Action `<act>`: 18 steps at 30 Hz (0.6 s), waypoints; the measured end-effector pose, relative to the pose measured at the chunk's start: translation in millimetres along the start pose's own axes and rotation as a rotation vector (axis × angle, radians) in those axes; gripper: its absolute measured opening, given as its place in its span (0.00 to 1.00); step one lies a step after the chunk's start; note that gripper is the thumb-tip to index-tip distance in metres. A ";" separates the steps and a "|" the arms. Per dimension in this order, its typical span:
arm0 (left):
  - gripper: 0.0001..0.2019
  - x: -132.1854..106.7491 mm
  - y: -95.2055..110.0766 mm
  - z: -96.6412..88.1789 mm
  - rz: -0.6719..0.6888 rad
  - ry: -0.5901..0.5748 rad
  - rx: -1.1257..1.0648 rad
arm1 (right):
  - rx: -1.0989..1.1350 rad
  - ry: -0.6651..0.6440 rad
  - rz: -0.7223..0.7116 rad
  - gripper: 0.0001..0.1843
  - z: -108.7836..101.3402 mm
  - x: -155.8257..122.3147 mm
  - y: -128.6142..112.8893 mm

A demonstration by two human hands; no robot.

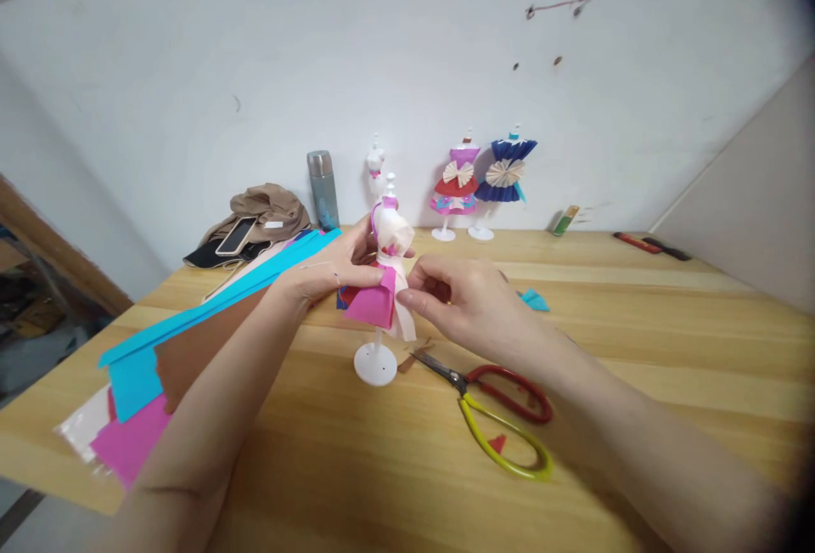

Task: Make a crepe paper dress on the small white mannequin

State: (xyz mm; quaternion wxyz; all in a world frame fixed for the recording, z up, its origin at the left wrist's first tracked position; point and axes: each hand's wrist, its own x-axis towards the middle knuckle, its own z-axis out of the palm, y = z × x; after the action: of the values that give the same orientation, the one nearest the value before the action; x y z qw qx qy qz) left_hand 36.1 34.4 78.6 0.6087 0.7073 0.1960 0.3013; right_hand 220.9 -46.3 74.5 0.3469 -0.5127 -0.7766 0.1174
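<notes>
A small white mannequin on a round base stands in the middle of the wooden table. It wears a cream paper bodice and a pink paper skirt. My left hand is closed around the mannequin's waist from the left, fingers pressing the pink paper. My right hand pinches the cream paper at the skirt's right side. A thin thread runs over my left hand.
Scissors with red and yellow handles lie right of the base. Blue, brown and pink paper sheets lie at left. At the back stand a bottle, a bare mannequin, two dressed mannequins, plus cloth with a phone.
</notes>
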 end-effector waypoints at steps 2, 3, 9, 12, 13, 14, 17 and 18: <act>0.44 -0.2 1.7 1.6 0.002 -0.002 -0.008 | 0.008 0.034 -0.021 0.15 2.7 -0.5 0.2; 0.44 0.2 1.9 1.6 0.006 -0.007 -0.018 | 0.018 0.064 -0.037 0.15 3.7 -1.0 -0.1; 0.44 3.4 -2.3 -1.8 0.015 -0.029 -0.043 | 0.061 0.191 -0.175 0.06 6.0 -7.6 -4.3; 0.46 2.9 -4.4 -1.4 0.039 -0.006 -0.036 | 0.055 0.226 -0.249 0.07 9.0 -9.1 -3.3; 0.46 2.5 -4.6 -1.0 0.041 -0.011 -0.032 | 0.039 0.245 -0.265 0.07 10.3 -9.1 -2.6; 0.46 2.1 -4.6 -0.7 0.043 -0.019 -0.030 | 0.016 0.270 -0.282 0.07 11.5 -8.9 -1.8; 0.47 1.2 -3.8 0.2 0.034 -0.028 -0.036 | -0.066 0.308 -0.305 0.06 13.2 -7.6 0.2; 0.47 0.9 -3.4 0.3 0.031 -0.024 -0.041 | -0.081 0.310 -0.304 0.06 12.9 -7.1 0.8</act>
State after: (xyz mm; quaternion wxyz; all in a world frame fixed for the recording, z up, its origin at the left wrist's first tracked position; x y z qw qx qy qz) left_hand 37.3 35.4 75.4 0.6207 0.7013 0.1716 0.3058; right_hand 214.6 -49.9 61.6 0.4549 -0.4151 -0.7864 -0.0480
